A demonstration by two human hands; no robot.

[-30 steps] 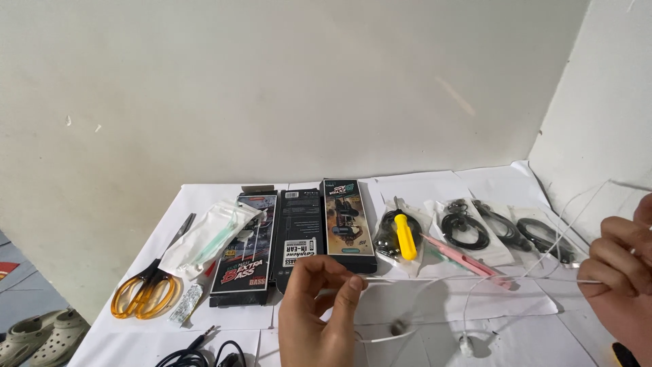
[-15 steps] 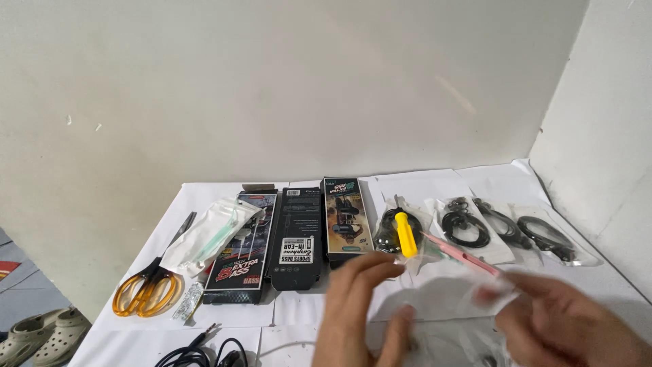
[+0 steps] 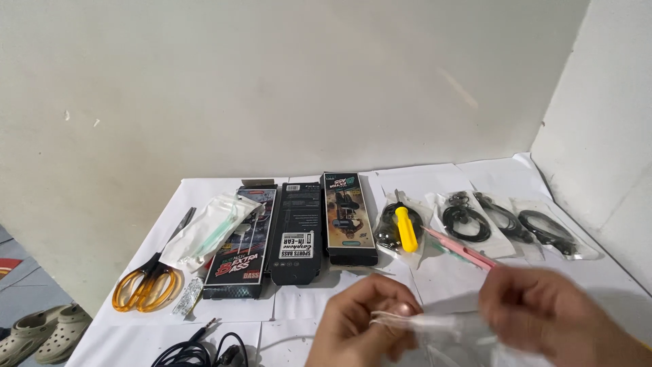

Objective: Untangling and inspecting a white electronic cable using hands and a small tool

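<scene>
- White cable [image 3: 387,318] and a clear plastic bag [image 3: 468,333] sit between your two hands at the bottom edge of the view, low over the paper-covered table [image 3: 217,190].
- Your right hand [image 3: 543,316] is blurred; its fingers are curled onto the bag, but you cannot tell how firmly it grips.
- Your left hand [image 3: 367,323] is closed, pinching the bundled white cable between thumb and fingers.
- Three black boxes [image 3: 297,231] lie side by side beyond your hands, lengthwise away from you.
- Three clear packets of black cable [image 3: 506,221] lie in a row to the right of the boxes.
- Orange-handled scissors [image 3: 148,282] lie at the left edge, closed, blades pointing away.
- A white packet [image 3: 210,228] rests partly on the leftmost box.
- A loose black cable [image 3: 197,350] coils near your left hand.
- A pink tool [image 3: 462,249] lies just beyond your right hand.
- A yellow-handled tool [image 3: 407,230] lies on a packet beside the boxes.
</scene>
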